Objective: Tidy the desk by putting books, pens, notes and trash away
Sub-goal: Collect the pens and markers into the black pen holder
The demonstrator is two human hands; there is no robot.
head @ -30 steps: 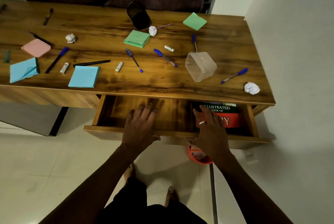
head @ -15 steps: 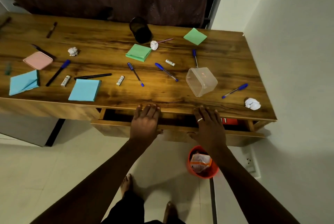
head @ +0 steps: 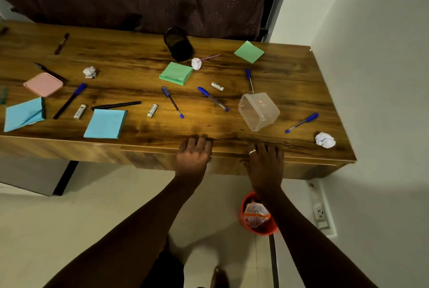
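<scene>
My left hand [head: 193,156] and my right hand [head: 264,163] press flat against the front of the desk drawer [head: 151,160], which sits flush with the wooden desk [head: 139,55]. Neither hand holds anything. Scattered on the desk are blue pens [head: 173,101], black pens [head: 116,105], green sticky-note pads [head: 176,73], blue note pads [head: 105,124], crumpled paper balls [head: 325,140] and small white tubes [head: 152,111]. The red book is hidden inside the drawer.
A clear plastic box [head: 258,111] lies tipped near the desk's right front. A black mesh pen cup [head: 178,43] stands at the back. A pink lid [head: 43,84] lies at the left. An orange trash bin [head: 256,214] sits on the floor under my right arm. The wall [head: 383,78] is close on the right.
Both hands have pushed the drawer in from wide open to fully shut, hiding the red book. The view has risen and pulled back.
</scene>
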